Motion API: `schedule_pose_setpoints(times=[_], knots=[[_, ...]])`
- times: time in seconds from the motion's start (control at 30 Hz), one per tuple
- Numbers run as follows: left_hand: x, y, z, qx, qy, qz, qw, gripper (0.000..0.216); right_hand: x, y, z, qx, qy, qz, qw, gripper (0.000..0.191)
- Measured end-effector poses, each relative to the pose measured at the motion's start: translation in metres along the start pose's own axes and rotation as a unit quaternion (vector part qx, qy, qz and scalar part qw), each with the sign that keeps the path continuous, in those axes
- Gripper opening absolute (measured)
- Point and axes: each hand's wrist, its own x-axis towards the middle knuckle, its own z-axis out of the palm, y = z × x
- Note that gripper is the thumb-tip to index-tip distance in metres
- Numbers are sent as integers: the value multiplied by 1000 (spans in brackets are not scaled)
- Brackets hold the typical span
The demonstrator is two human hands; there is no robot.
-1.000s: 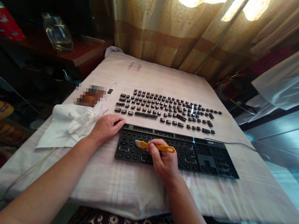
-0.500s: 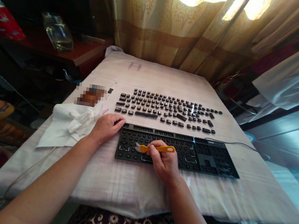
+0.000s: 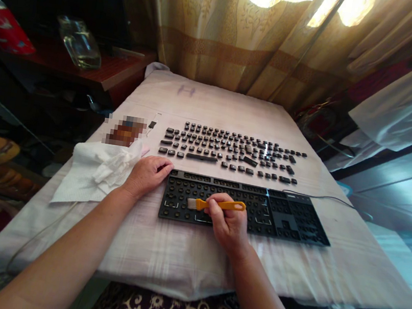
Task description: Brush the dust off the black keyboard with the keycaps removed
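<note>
Yellow brush, in right hand, over keyboard

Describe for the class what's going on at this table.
A person's right hand holds a yellow-handled brush, its bristles at the left part of a black keyboard whose keycaps are mostly or all off. The left hand is at the keyboard's far left corner; whether it grips is hard to tell. Beyond the keyboard, loose black keycaps lie in rough rows on the tablecloth. White paper towels lie beside the left hand.
</note>
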Motion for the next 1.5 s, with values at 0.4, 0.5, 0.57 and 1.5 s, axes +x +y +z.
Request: schedule_pose_setpoints(times=[0.4, 0.5, 0.57, 1.5], knots=[[1, 1, 0, 7, -5, -5, 1000, 31, -4, 11, -6, -2, 52, 21, 998, 20], [1, 0, 0, 7, -4, -8, 1000, 30, -3, 10, -7, -42, 37, -20, 998, 20], [1, 0, 0, 4, -4, -7, 1000, 30, -2, 7, -7, -67, 32, -44, 996, 21], [-3, 4, 2, -30, 45, -64, 996, 35, 37, 15, -47, 23, 86, 38, 995, 20]])
